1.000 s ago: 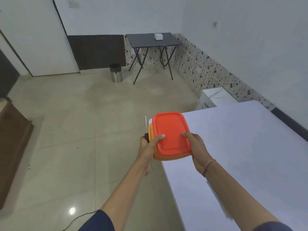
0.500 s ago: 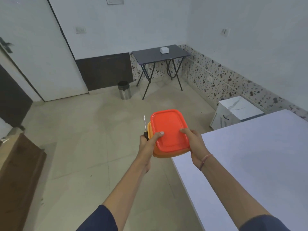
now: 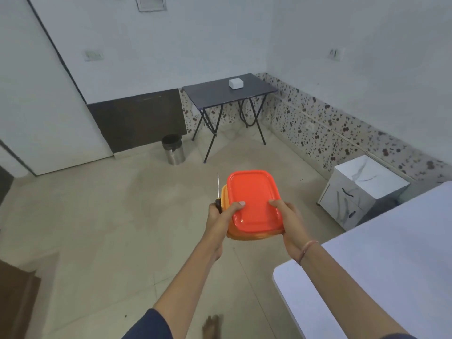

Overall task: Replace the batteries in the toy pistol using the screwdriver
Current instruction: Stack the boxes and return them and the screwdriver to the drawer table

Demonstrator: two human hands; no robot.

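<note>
On my feed, 2 hands carry an orange box [image 3: 247,235] with a red lid [image 3: 253,199] above the floor, at about 10 o'clock from the corner of the white table [image 3: 367,277]. The left hand [image 3: 221,217] presses its thumb on the lid, its fingers curled round the dark handle of the screwdriver [image 3: 218,201], whose thin silver shaft stands upright at 9 o'clock of the box. The right hand [image 3: 292,222] clamps the 3 o'clock side, thumb on top, fingers hidden underneath.
</note>
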